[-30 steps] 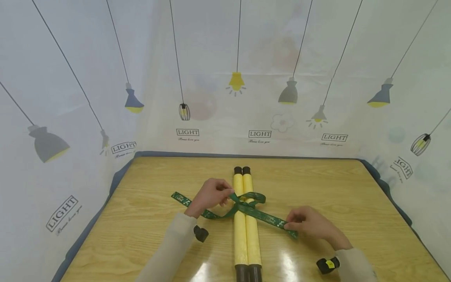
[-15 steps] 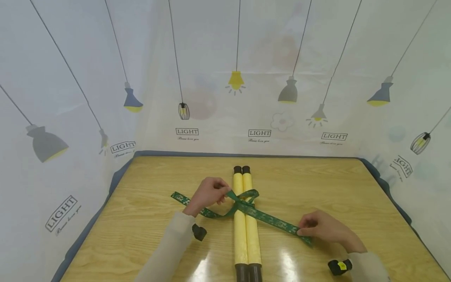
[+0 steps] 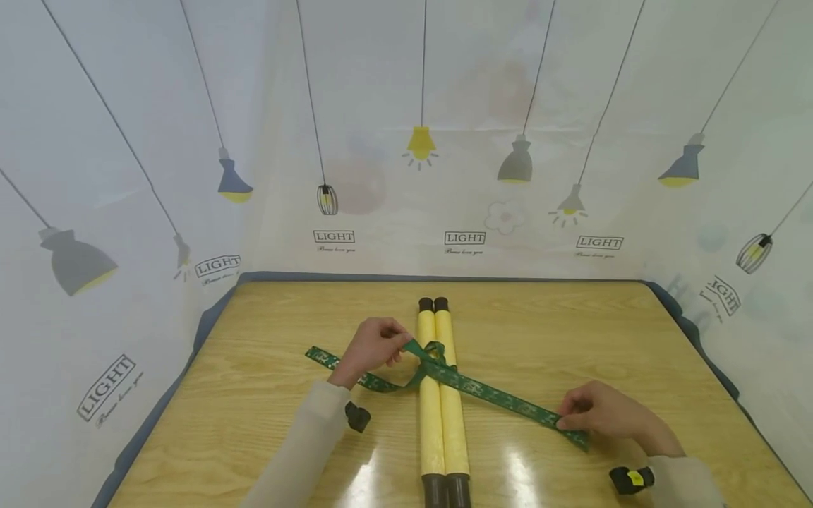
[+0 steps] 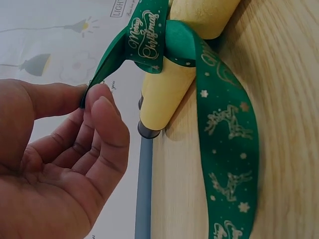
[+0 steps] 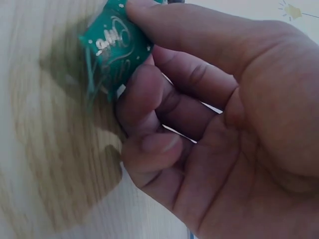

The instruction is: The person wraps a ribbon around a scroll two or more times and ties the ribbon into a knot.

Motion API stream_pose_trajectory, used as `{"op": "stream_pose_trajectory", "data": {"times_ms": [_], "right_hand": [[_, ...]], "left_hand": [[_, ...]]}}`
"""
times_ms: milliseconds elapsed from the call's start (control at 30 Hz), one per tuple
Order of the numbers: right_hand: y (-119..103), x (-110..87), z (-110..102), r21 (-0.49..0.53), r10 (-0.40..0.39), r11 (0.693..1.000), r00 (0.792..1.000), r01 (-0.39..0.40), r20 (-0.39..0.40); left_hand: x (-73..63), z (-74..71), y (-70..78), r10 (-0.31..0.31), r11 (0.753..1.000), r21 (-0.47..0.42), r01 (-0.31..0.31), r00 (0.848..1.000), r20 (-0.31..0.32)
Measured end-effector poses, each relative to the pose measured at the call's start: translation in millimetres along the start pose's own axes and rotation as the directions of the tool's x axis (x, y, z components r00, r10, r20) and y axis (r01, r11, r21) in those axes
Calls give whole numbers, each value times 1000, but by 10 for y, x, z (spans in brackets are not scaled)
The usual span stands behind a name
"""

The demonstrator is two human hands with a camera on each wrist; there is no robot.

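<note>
Two yellow rods (image 3: 431, 423) with dark ends lie side by side on the table, pointing away from me. Around them goes a green ribbon (image 3: 495, 394) printed with "Merry Christmas" and reindeer. My left hand (image 3: 372, 346) pinches a folded part of the ribbon just left of the rods, thumb against fingertip in the left wrist view. Out to the right, my right hand (image 3: 612, 411) pinches the ribbon near a frayed end (image 5: 94, 64). Between the hands the ribbon runs straight across the rods. A small loop (image 3: 435, 348) stands over them, and another tail (image 3: 322, 357) lies left, partly behind my left wrist.
The wooden table (image 3: 540, 324) is bordered at the back and sides by a white sheet (image 3: 394, 85) printed with lamps. A black wrist camera (image 3: 358, 417) sits by the left sleeve, another black camera (image 3: 630, 480) by the right.
My right hand has moved right and slightly toward me, drawing the ribbon along. The loop on the right of the rods has shrunk. My left hand has shifted slightly left, still pinching.
</note>
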State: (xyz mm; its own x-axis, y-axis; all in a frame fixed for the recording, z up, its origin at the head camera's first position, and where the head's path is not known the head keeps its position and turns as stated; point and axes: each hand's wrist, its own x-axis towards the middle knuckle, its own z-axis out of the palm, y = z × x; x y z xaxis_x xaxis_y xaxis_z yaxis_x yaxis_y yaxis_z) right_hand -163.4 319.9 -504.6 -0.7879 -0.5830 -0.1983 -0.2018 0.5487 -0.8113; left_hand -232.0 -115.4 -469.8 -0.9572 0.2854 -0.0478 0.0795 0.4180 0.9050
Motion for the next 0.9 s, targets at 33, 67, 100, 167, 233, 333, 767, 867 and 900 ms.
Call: {"op": "stream_pose_trajectory", "data": {"times_ms": [33,67,100,167,233,333,767,867,900], "right_hand": [[0,-7,-6,0,2,1000,1000,-2,1],[-4,-15,-11,3,10,1000,1000,-10,3],[-8,-21,-15,3,13,1000,1000,-13,2],[-27,-25,-20,-5,37,999,999,-37,-6],[-58,-24,-22,-31,66,997,997,-67,-27],[-110,-8,-31,-82,116,989,990,-122,-75],[-317,155,-35,-110,110,985,980,-130,-165],[-395,251,-16,-135,80,985,977,-107,-196],[-425,289,-8,-140,76,984,975,-107,-209]], "left_hand": [[1,0,-2,-1,1000,0,1,1000,-2],[0,1,-1,-6,1000,-1,6,1000,-2],[0,3,-2,-10,1000,1,10,1000,0],[0,7,-6,-28,1000,4,28,1000,6],[-2,12,-6,-47,999,9,47,999,13],[-8,18,-3,-62,998,22,61,998,17],[-115,-5,174,41,991,134,-27,994,-100],[-149,3,250,119,981,159,-107,991,-66],[-157,12,267,147,976,168,-138,988,-41]]}}
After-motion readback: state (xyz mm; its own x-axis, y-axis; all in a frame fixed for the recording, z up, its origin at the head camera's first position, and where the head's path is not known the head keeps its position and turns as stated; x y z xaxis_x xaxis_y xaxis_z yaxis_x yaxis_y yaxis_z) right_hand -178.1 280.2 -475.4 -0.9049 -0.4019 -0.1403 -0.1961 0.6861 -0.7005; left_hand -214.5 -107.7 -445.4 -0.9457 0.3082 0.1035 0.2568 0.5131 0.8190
